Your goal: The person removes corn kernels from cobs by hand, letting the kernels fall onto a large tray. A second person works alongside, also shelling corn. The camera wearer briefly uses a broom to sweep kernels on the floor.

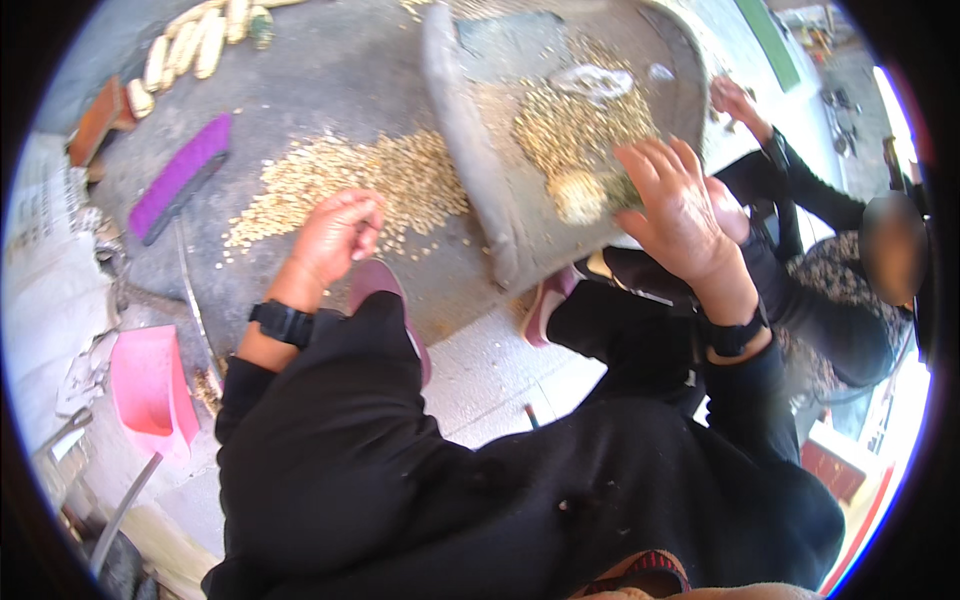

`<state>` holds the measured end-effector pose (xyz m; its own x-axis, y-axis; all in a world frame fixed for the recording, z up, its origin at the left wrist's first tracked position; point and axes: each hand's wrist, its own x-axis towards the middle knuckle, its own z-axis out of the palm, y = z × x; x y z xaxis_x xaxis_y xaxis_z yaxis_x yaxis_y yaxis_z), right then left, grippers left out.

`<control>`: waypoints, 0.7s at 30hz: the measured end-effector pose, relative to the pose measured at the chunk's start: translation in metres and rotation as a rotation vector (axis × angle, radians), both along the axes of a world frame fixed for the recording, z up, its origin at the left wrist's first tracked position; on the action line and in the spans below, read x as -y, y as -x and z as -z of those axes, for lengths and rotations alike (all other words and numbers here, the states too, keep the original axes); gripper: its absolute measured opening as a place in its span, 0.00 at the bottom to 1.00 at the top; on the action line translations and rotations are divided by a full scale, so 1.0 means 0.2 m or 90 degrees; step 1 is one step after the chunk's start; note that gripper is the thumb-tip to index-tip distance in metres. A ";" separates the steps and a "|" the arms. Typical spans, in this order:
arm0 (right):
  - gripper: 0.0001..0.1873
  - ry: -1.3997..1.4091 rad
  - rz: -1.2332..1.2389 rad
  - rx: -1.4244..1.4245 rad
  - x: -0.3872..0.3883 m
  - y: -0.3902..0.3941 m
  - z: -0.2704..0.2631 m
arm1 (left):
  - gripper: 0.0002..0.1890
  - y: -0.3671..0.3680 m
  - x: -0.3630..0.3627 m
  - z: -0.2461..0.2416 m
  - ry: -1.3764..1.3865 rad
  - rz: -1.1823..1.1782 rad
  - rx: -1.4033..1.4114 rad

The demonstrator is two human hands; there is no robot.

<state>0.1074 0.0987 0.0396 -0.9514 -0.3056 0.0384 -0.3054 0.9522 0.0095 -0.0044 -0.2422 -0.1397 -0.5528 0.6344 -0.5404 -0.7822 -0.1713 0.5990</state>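
My left hand (339,234) is loosely curled above the near edge of a spread of pale corn kernels (360,176) on the grey surface; whether anything is inside its fingers cannot be told. My right hand (669,196) is spread, palm down, with nothing seen in it, over the near right part of a shallow grey container (472,150). In that container lie more kernels (555,131) and a white stringy loop (596,80). A pale, round, bristly piece (576,196), perhaps the end of a corn cob, lies left of my right hand.
Several corn cobs (187,45) lie at the upper left. Below them are a brown block (97,120), a purple broom head (182,176) and a pink dustpan (154,390). At right sits another person (832,300), one hand (739,105) near the container's rim.
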 end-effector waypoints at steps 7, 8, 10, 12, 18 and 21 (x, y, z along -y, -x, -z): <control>0.13 0.136 0.054 0.155 0.04 0.13 0.04 | 0.05 -0.01 0.05 0.02 -0.020 -0.079 0.033; 0.13 0.250 0.107 0.222 0.07 0.16 0.05 | 0.05 -0.02 0.05 0.02 -0.026 -0.084 0.038; 0.13 0.401 0.190 0.381 0.13 0.22 0.07 | 0.05 -0.02 0.07 0.04 -0.013 -0.094 0.033; 0.14 0.707 0.226 0.494 0.23 0.27 0.12 | 0.06 -0.02 0.08 0.06 -0.029 -0.101 0.043; 0.23 1.205 0.287 0.653 0.44 0.32 0.26 | 0.05 -0.02 0.13 0.08 -0.018 -0.099 0.049; 0.33 1.302 0.324 0.708 0.47 0.32 0.30 | 0.04 -0.02 0.14 0.07 -0.001 -0.094 0.040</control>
